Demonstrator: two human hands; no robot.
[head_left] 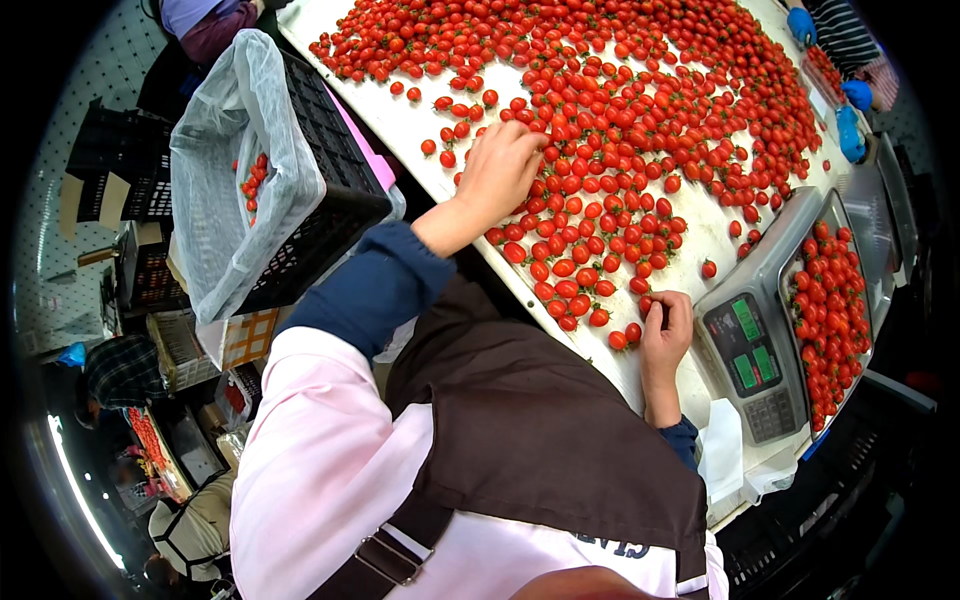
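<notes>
Many red cherry tomatoes [590,185], most with green stem ends, lie across the white table [440,185]. My left hand [500,170] reaches in at their left side, fingers bent and close together, the tips against the tomatoes. Whatever lies under those fingers is hidden. By the near table edge, my right hand [668,330] has its thumb and forefinger closed around a single cherry tomato. To its right is a grey digital scale [745,350] with lit green displays. A clear tray heaped with cherry tomatoes [832,320] rests on the scale.
Left of the table stands a black crate [335,185] lined with a whitish plastic bag [215,200], a few tomatoes inside. Another person's blue-gloved hands [855,115] are at the far right. White paper [720,450] lies beside the scale. Stacked crates [115,160] and other people fill the left.
</notes>
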